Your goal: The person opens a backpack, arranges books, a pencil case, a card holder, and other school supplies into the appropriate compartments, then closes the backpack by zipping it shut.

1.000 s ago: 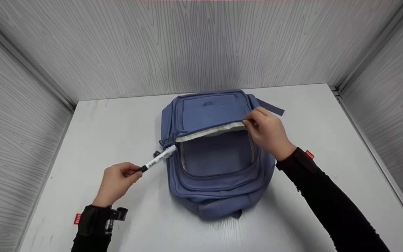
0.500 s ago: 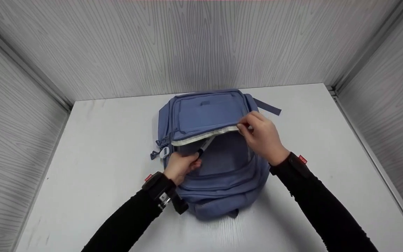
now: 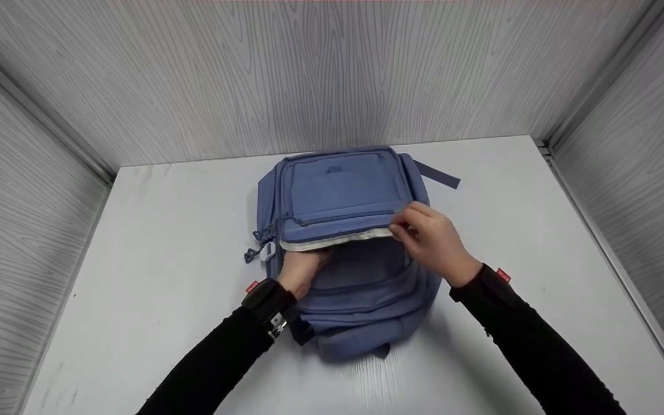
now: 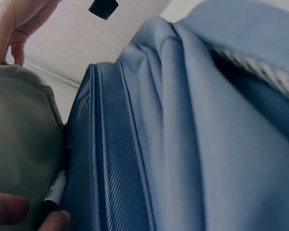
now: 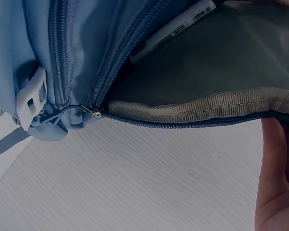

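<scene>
A blue backpack (image 3: pixel 343 184) lies on the white table, its front pocket unzipped. My right hand (image 3: pixel 433 239) pinches the edge of the pocket flap (image 3: pixel 346 235) and holds it raised. My left hand (image 3: pixel 303 271) reaches under the flap, its fingers hidden in the head view. In the left wrist view, a finger (image 4: pixel 7 208) and the thumb tip stand apart on either side of the black end of a white marker (image 4: pixel 56 187). The marker (image 5: pixel 180 26) lies inside the pocket along the zipper side in the right wrist view.
A white tag (image 3: pixel 267 251) and zipper pulls hang at the bag's left side. A strap (image 3: pixel 438 174) sticks out at its upper right. Grey wood-grain panels (image 3: pixel 320 75) close off the table at the back and both sides.
My left hand has carried the marker from left of the backpack into the front pocket, and its fingers have parted. My right hand has drawn the flap edge slightly down toward me.
</scene>
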Demonstrator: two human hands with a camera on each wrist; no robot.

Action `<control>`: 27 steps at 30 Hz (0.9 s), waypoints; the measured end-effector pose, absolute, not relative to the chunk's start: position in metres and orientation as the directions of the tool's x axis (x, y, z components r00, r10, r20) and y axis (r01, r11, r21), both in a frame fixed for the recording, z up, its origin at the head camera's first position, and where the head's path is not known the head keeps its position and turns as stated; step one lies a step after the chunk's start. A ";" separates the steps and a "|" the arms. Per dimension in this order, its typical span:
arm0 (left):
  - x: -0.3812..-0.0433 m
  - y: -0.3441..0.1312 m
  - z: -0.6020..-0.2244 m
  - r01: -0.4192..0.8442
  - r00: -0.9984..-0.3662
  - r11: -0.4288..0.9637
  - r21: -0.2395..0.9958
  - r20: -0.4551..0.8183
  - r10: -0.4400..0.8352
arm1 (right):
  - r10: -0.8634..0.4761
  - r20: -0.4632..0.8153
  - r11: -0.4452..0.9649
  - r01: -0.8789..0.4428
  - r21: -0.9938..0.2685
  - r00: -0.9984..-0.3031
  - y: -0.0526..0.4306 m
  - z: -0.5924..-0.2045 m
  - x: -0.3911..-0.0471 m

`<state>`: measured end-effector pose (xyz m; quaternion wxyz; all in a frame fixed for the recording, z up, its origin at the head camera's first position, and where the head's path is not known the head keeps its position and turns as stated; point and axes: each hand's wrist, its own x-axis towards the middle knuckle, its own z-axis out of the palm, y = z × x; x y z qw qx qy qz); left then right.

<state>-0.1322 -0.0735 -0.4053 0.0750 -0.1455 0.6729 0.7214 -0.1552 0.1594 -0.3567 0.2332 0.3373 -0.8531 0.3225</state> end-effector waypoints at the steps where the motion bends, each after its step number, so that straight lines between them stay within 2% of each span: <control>1: -0.129 -0.079 -0.404 -0.311 -0.947 -0.026 0.950 -0.312 -0.074 | -0.429 0.612 0.564 -0.726 -0.394 -0.665 0.160 -0.358 -0.154; 3: -0.119 -0.089 -0.399 -0.324 -0.946 0.062 0.944 -0.324 -0.012 | -0.439 0.606 0.564 -0.728 -0.390 -0.664 0.161 -0.360 -0.152; 6: -0.101 -0.107 -0.390 -0.317 -0.930 0.147 0.937 -0.338 0.147 | -0.466 0.600 0.569 -0.740 -0.359 -0.650 0.164 -0.366 -0.147; 9: -0.085 -0.123 -0.383 -0.184 -0.938 0.254 0.950 -0.247 0.243 | -0.515 0.586 0.577 -0.759 -0.303 -0.626 0.167 -0.377 -0.141; 11: -0.077 -0.130 -0.380 -0.023 -0.963 0.343 0.939 -0.113 0.245 | -0.544 0.575 0.582 -0.768 -0.266 -0.611 0.170 -0.386 -0.135; 14: -0.072 -0.135 -0.383 0.263 -0.962 0.575 0.775 0.162 0.222 | -0.569 0.556 0.594 -0.770 -0.233 -0.606 0.172 -0.401 -0.126; 17: -0.072 -0.135 -0.394 0.451 -0.882 0.742 0.496 0.375 0.286 | -0.584 0.541 0.602 -0.770 -0.212 -0.606 0.173 -0.416 -0.119; 19: -0.073 -0.134 -0.404 0.526 -0.825 0.775 0.350 0.431 0.366 | -0.599 0.534 0.601 -0.776 -0.193 -0.597 0.174 -0.425 -0.115; 21: -0.075 -0.132 -0.414 0.584 -0.779 0.770 0.259 0.447 0.440 | -0.612 0.531 0.596 -0.783 -0.178 -0.586 0.175 -0.432 -0.112; 24: -0.078 -0.131 -0.427 0.628 -0.736 0.758 0.177 0.452 0.504 | -0.615 0.537 0.579 -0.793 -0.189 -0.577 0.176 -0.436 -0.111; 27: -0.080 -0.131 -0.436 0.642 -0.711 0.756 0.127 0.468 0.525 | -0.573 0.563 0.566 -0.784 -0.253 -0.595 0.181 -0.435 -0.116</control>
